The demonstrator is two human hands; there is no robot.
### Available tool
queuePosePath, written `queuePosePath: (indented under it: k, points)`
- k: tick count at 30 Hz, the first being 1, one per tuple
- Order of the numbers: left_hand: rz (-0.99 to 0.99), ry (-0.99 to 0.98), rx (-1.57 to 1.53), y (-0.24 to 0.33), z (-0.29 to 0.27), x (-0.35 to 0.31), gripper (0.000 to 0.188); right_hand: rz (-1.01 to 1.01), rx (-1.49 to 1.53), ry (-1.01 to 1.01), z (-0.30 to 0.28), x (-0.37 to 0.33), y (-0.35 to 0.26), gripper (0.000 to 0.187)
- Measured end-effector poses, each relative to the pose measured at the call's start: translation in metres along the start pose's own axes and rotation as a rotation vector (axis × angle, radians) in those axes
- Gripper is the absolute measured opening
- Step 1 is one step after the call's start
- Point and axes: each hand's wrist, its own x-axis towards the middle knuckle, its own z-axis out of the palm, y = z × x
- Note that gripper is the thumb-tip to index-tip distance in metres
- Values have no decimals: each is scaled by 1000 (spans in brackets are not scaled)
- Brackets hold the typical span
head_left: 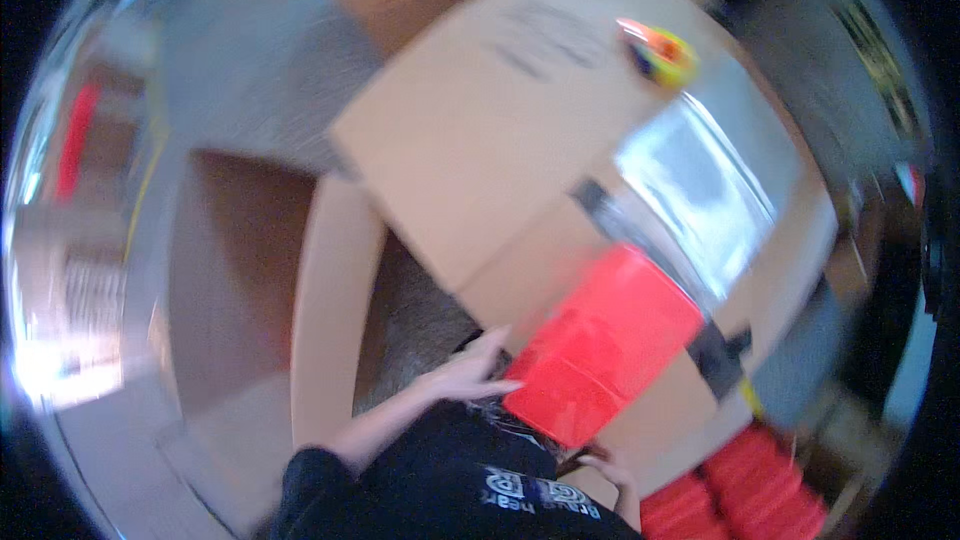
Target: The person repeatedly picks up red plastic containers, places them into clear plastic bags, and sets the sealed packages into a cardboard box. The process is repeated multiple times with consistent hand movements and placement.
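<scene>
Both hands point(470, 372) hold red box point(600, 345) against cardboard point(490, 130).

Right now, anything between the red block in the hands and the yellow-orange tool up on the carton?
Head view: only the cardboard carton surface with a glossy clear-taped patch lies between the red block and the yellow-orange tool. Nothing else shows; the picture is blurred.

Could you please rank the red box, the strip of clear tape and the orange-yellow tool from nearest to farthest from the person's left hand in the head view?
From the left hand:
1. Red box, touching the hand, just to its right.
2. Strip of clear tape, shiny band on the cardboard box, up and right.
3. Orange-yellow tool, on the far top of the box.
</scene>
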Motion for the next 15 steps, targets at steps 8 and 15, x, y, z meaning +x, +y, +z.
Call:
queuePosePath:
  k: [8, 15]
  points:
    - [-398, 584, 345, 90, 103, 88, 115, -82, 506, 617, -121, 140, -87, 44]
    - [-89, 892, 540, 135, -65, -34, 107, -151, 387, 363, -61, 134, -162, 45]
